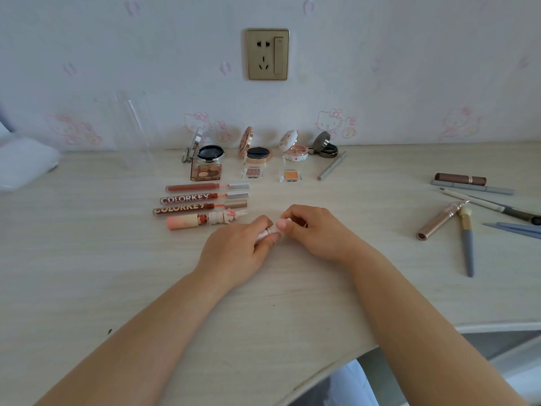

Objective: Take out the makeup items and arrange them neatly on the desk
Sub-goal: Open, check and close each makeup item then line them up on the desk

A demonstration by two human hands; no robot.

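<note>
Both hands, left hand and right hand, had fingers closed around a small tube; lip glosses and compacts already sat aligned (loose brushes near the desk's right edge remained).

Just one camera here, head-mounted, wide-angle, looking forward and down over the desk toward the wall with the socket dead centre up top. Both forearms reach in from the bottom edge, so it sits close. The edges bend noticeably. No second view to overlap with.

"COLORKEY" on two lip gloss tubes, lying side by side on desk.
</note>
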